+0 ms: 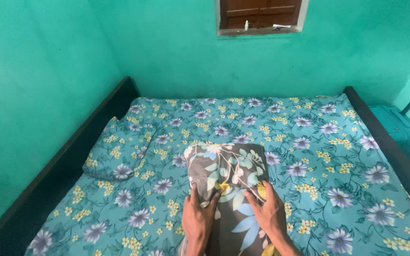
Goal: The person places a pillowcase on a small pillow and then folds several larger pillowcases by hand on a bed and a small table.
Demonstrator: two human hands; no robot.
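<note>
Grey cloth with large cream, blue and yellow leaf shapes: a folded bundle [228, 182], cover or sheet, I cannot tell which, lying at lower centre of the frame on the bed [309, 156]. It runs from the bottom edge up toward mid-frame, and its far end is rounded and slightly puffed. Left hand [198, 220] lies on the near left part of the bundle, fingers curled and pinching a ridge of the fabric; grip closed on cloth. Right hand [269, 211] lies flatter on the near right part, fingers spread and pressing down, thumb side tucked toward the fold; it looks more like a hold-down than a pinch, though the fingertips dig in a little. Judged handling: soft, limp, light, no stiffness of its own, so it will sag and unfold if lifted by one corner. Surface looks matte, not slippery; nothing fragile about it. Best hold would be along folded edges or with both palms under the stacked layers, keeping them together. Bed carries a teal sheet [347, 199] with purple and yellow flowers, wrinkled here and there. A pillow [119, 151] in the same print sits at left of mid-frame, well apart from the bundle. Dark bed frame [62, 166] on both sides, turquoise wall [176, 52] behind, small wooden window [259, 14] at top centre.
</note>
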